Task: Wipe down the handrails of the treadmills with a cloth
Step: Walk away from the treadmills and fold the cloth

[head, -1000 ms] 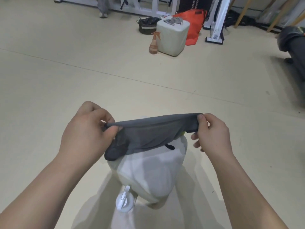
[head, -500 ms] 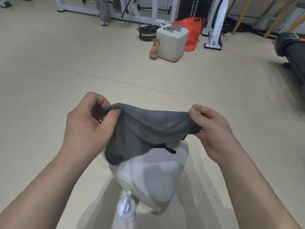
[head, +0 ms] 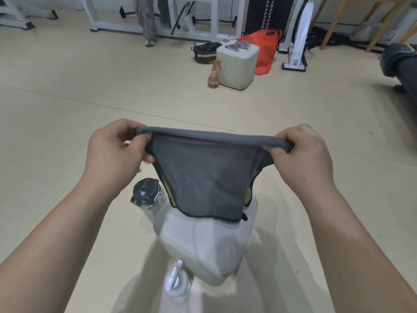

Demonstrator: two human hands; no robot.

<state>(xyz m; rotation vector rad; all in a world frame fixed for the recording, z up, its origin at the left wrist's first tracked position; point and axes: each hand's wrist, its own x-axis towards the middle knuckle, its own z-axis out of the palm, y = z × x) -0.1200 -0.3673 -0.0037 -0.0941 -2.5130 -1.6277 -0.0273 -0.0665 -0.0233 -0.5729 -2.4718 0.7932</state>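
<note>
A grey cloth [head: 206, 177] with black trim and a yellow-green patch hangs stretched between both hands in front of me. My left hand [head: 112, 152] pinches its upper left corner. My right hand [head: 302, 157] pinches the upper right corner. The cloth's top edge is pulled taut and its body droops over a white cube stool [head: 203, 245] below. At the far right edge a dark machine part [head: 399, 64], possibly a treadmill, shows only partly. No handrail is in view.
A clear bottle with a black lid [head: 146, 195] stands left of the stool and a white bottle [head: 176, 279] lies near its front. Far ahead are another white cube [head: 238, 66], a brown spray bottle [head: 213, 74], a dark basket [head: 204, 51], an orange bag [head: 264, 48] and white gym frames [head: 158, 26].
Both hands have moved apart and lifted, spreading the bunched cloth so it hangs open. The view tilted up, and the black-lidded bottle has come into sight.
</note>
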